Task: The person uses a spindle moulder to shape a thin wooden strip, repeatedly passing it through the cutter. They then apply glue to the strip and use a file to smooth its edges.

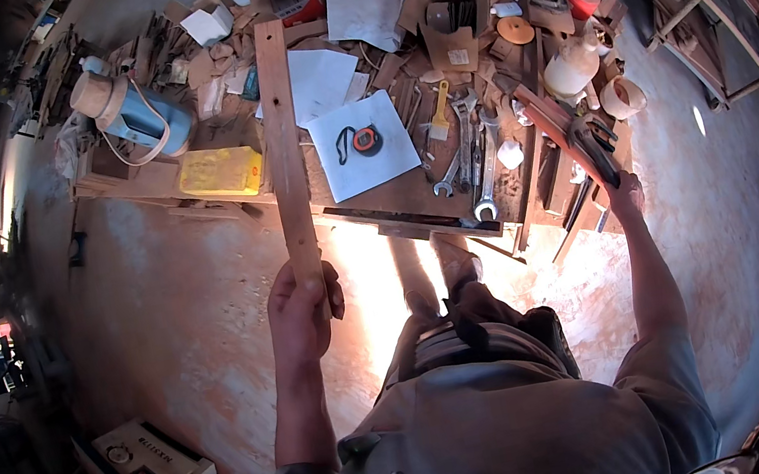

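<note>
My left hand (301, 307) is closed around the near end of a long wooden strip (283, 132). The strip points away from me over the workbench, with dark knots or holes along its face. At the bench's right side, my right hand (628, 193) grips the near end of a reddish-brown long piece (562, 132) with a dark lower part; its exact kind is unclear. Between the hands, a black-and-orange tape measure (367, 142) with a wrist loop lies on a white sheet (359, 177). Several wrenches (487, 172) and a yellow-handled brush (440, 109) lie right of it.
A blue jug (144, 121) with a handle and a yellow container (221, 171) stand on the bench's left. Cardboard boxes (458, 45), a white bottle (571, 66) and wood scraps crowd its back and right. A boxy case (152, 470) sits low at left.
</note>
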`<state>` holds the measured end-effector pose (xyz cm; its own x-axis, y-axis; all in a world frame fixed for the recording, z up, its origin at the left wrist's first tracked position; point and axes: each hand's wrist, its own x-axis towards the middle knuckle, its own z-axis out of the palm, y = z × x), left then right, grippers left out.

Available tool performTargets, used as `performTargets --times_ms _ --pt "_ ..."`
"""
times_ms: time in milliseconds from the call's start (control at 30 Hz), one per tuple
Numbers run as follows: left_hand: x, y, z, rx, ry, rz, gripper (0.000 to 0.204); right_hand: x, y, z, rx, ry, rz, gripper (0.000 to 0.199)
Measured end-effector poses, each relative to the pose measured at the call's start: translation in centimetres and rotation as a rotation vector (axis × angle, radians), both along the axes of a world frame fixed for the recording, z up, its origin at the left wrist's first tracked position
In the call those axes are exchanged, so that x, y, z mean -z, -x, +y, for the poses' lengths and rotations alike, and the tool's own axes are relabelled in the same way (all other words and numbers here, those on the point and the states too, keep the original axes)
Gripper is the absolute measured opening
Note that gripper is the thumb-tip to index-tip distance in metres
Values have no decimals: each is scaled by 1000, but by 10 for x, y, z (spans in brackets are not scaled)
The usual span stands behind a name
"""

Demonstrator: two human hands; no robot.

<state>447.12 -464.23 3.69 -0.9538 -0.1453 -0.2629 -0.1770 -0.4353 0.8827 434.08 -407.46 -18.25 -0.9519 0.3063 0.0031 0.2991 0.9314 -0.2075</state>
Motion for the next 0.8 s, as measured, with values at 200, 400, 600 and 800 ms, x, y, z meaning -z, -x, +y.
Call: performTargets --times_ms 200,400,600,800 --pt "1 2 -3 20 11 100 41 2 3 2 -35 -61 -38 38" --pt "0 7 -2 -14 62 64 32 -1 3 -1 -15 -51 -63 42" --pt "-1 -10 -26 -54 231 -36 32 -16 6 10 -134 12 155 63" --pt "9 -32 -39 59 812 -201 29 -152 26 -108 -357 234 350 62"
